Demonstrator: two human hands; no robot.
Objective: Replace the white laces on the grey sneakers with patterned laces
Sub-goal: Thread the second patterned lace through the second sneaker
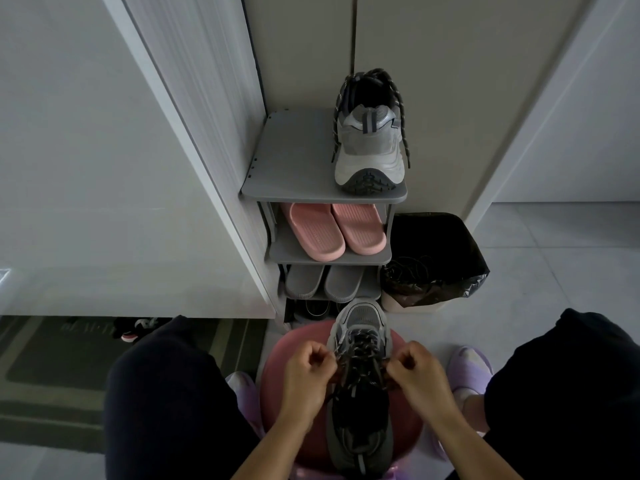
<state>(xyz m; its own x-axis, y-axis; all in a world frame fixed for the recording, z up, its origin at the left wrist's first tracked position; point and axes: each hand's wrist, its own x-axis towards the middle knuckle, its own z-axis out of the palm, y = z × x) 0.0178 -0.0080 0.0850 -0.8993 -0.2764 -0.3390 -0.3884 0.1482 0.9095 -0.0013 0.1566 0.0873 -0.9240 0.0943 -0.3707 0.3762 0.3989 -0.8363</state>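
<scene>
Lacing looks nearly finished. One sneaker (362, 323) lies on a pink stool (294, 344) between the person's knees, toe pointing away. A dark patterned lace (360, 353) already crosses its eyelets from the toe up to the collar. No white lace shows on it.

The left hand (310, 367) and right hand (414, 370) sit either side of the tongue. The fingers (323, 358) of each are curled tight and seem to pinch a lace end near the top eyelets, though the ends themselves are hidden inside the grip.

The other sneaker (370, 147) stands heel-out on the top shelf of a rack (291, 161). It also carries patterned lace, with the ends hanging loose down both sides, so I judge it threaded but not tied.

Thin cords lie in the lined bin (446, 237) beside the rack. I cannot tell whether they are the old white laces.

What seems left is to snug the crossings on the near sneaker, tie it off, perhaps tie the shelved one too, then set the pair together.
</scene>
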